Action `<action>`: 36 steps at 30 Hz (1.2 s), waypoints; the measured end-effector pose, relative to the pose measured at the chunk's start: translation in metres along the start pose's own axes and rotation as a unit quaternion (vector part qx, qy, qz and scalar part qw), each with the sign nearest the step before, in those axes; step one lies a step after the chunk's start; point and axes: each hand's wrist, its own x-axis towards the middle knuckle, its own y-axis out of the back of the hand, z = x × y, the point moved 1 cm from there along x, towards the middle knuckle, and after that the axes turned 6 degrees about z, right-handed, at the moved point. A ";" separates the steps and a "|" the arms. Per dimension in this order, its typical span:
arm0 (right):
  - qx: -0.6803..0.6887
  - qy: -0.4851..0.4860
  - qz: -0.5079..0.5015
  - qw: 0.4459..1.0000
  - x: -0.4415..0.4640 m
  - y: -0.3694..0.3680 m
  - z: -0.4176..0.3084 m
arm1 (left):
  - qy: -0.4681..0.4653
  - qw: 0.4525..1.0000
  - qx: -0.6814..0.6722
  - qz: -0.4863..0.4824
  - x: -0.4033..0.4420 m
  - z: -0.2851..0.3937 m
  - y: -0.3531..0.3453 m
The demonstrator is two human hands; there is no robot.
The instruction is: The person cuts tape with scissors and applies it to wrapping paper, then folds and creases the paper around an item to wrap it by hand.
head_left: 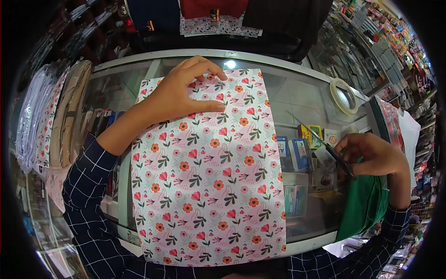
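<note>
A sheet of white paper printed with pink and orange flowers (209,186) lies on a glass-topped display counter (306,228). Over the sheet's upper left part is my left hand (186,88), thumb and fingers spread apart with nothing between them. To the right of the sheet, my right hand (371,156) holds a pair of scissors (332,151) by the dark handles, blades pointing up and left over the glass. A green cloth (364,209) lies below my right hand.
A roll of clear tape (344,96) sits at the counter's back right. Small boxes (299,154) show beneath the glass. Plastic-wrapped packages (69,114) stand on the left. Folded dark and red fabrics (211,9) are beyond the back edge. Packed shelves (395,37) fill the right background.
</note>
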 end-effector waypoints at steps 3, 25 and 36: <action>-0.083 0.106 0.097 0.986 0.007 -0.007 -0.027 | -0.003 1.000 -0.002 0.009 0.000 -0.002 -0.003; -0.206 0.421 0.084 0.880 0.148 -0.009 -0.053 | 0.009 1.000 -0.002 0.010 -0.002 -0.008 -0.002; -0.240 0.442 0.117 0.856 0.143 -0.003 -0.051 | 0.058 0.998 -0.032 0.018 -0.002 -0.004 0.000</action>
